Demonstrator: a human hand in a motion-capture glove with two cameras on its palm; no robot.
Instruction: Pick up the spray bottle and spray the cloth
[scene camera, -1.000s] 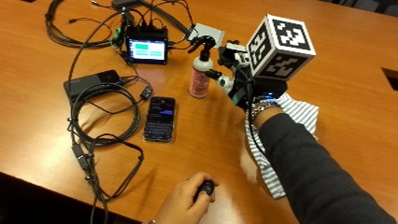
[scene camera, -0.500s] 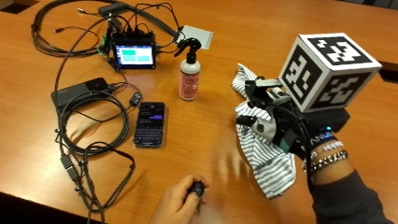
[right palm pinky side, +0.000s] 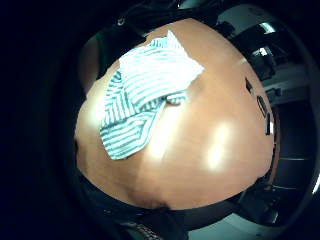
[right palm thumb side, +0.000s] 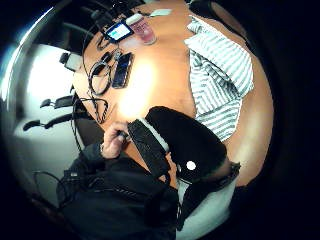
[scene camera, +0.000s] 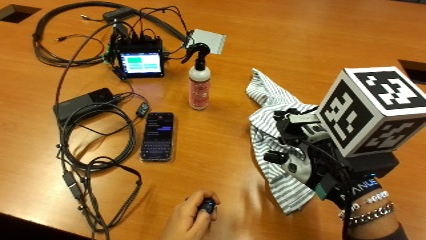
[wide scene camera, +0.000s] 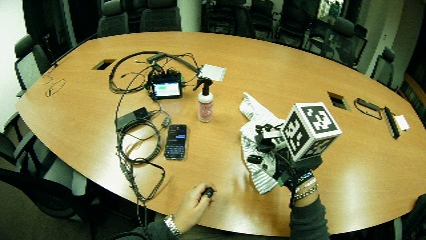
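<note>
The spray bottle (scene camera: 199, 82), pink with a white label and black trigger head, stands upright on the wooden table (scene camera: 299, 40), untouched. To its right lies the crumpled grey-and-white striped cloth (scene camera: 271, 114). My gloved right hand (scene camera: 307, 161) hovers over the cloth's near part and holds nothing, well away from the bottle. In the thumb side palm view the gloved thumb (right palm thumb side: 182, 137) is relaxed above the table, with the cloth (right palm thumb side: 220, 75) beside it and the bottle (right palm thumb side: 142, 27) far off. The little finger side palm view shows only the cloth (right palm pinky side: 145, 95) on the wood.
A phone (scene camera: 158, 136) lies left of the cloth. Looped cables (scene camera: 86, 155), a black box (scene camera: 83, 102) and a small screen unit (scene camera: 140, 62) fill the left side. A white card (scene camera: 206, 40) lies behind the bottle. The bare left hand (scene camera: 193, 217) holds a small black clicker at the near edge.
My right hand was beside the spray bottle a second ago; it has drawn back toward the near edge and now hangs over the cloth. The bottle stays standing where it was.
</note>
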